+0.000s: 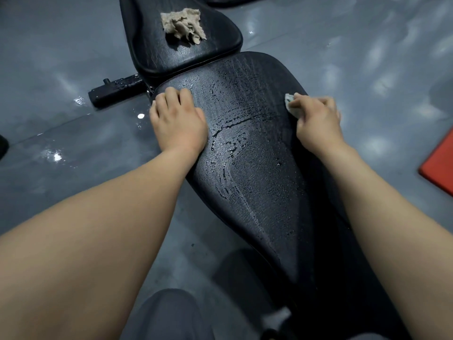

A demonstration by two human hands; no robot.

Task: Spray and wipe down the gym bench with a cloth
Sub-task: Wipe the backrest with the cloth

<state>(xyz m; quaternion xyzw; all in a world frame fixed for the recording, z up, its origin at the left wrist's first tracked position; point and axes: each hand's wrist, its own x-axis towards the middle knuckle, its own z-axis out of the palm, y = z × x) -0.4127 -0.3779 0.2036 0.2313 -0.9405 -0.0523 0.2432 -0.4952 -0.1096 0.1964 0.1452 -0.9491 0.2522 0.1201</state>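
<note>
**Black vinyl, wet and streaked, under two bare hands**

From the head camera, the gym bench (257, 192) runs from the near edge of the picture away to the far left. It has two black padded parts: a long near pad (264, 229) and a shorter far pad (186, 55), their ends almost touching.

The surface of the near pad shines with droplets and thin wet streaks (228, 141), thickest around its middle.

The left hand (180, 121) rests palm-down on the left edge of the near pad, close to its far end. Its fingers lie relaxed and hold nothing.

The right hand (317, 119) sits at the pad's right edge, opposite the left. Its fingers are curled round a small pale cloth (290, 104), and a corner of it pokes out against the vinyl.

A crumpled beige rag (183, 23) lies by itself on the far pad, well apart from both hands.

Left of the bench, a black frame bar (115, 90) sticks out over the glossy grey floor (73, 57). A red mat (438, 165) shows at the right edge, and a grey trouser leg (169, 317) at the near edge.
</note>
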